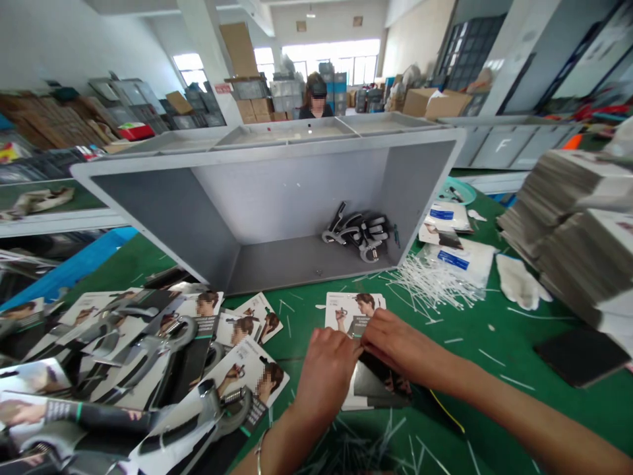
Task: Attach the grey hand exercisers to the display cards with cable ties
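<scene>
My left hand (326, 366) and my right hand (395, 340) meet with fingertips pinched close together. Whatever they grip is hidden behind the fingers. Beneath them lies a small stack of printed backing cards (349, 309) on the green table, partly covered by my hands. Spread to the left are several carded hand grips (230, 402), grey and black with metal springs. Loose hand grips (363, 231) lie in the right end of a grey plastic crate (277, 264) tipped on its side, open toward me.
White cable ties (442, 280) are heaped right of the crate, near plastic bags (465, 264) and a white glove (519, 282). Stacked grey cards (568, 244) and a black pad (581, 356) stand farther right. A person (316, 99) is behind the crate.
</scene>
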Motion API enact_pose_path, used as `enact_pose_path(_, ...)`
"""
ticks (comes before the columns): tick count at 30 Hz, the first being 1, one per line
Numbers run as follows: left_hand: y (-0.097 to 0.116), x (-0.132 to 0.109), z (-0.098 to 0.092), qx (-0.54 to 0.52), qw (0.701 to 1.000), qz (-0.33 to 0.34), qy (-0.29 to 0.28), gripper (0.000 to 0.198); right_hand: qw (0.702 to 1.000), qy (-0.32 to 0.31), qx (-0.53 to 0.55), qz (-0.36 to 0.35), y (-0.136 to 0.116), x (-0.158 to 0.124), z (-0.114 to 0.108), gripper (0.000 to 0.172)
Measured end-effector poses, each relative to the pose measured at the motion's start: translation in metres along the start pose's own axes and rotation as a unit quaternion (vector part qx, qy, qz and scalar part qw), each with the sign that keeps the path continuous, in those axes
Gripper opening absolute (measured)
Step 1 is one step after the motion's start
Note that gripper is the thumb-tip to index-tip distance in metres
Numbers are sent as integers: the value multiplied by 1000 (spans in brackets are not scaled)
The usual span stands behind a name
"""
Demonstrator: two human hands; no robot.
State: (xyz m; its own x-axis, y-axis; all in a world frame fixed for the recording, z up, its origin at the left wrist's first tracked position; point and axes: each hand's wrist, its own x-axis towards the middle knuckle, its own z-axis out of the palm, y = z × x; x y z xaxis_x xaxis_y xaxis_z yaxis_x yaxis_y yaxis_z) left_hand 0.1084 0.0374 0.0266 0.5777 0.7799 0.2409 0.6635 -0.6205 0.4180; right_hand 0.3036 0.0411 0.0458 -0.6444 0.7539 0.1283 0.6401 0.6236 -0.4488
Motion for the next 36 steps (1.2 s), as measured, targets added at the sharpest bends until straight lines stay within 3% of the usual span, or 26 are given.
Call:
enact_pose_path(3,-5,-10,8,-72,997,-29,-22,19,994,-8,105,28,-1,-3,-5,20)
enact_pose_path(5,-11,-16,10,-158,984,-76,-14,19,964,0,259,68,4,-7,-8,20)
enact_pose_path(7,-15,-20,10,-282,943,-176,10,22,886,46,450,105,9,-9,-2,34)
enact_pose_path(9,-18,-21,9,-406,873,-270,30,25,792,105,586,136,9,-8,12,44)
enact_pose_path(10,-18,-21,9,-453,841,-294,31,25,761,124,618,154,8,-6,22,43)
enact_pose_path(11,-18,-21,9,-487,818,-304,26,25,743,132,632,177,5,-4,33,39)
enact_pose_path(13,-17,-22,11,-516,801,-304,13,26,730,129,635,217,-3,1,52,27)
enact_pose_path(17,-12,-25,16,-505,809,-301,1,24,736,137,617,242,-12,7,70,22)
enact_pose_path(23,-10,-31,25,-503,812,-292,-42,25,747,100,606,255,-9,0,67,26)
enact_pose_path(26,-14,-32,24,-456,849,-264,-42,26,752,118,593,264,-5,-4,65,26)
enact_pose_path(29,-32,-29,25,-295,919,-251,72,30,723,204,597,280,4,-9,59,25)
enact_pose_path(31,-48,-24,33,-217,934,-258,118,44,689,260,609,294,11,-14,57,25)
enact_pose_path(33,-64,-19,45,-225,934,-263,87,43,666,278,622,303,16,-17,57,26)
enact_pose_path(36,-74,-13,56,-276,921,-268,70,31,660,279,629,301,19,-18,59,27)
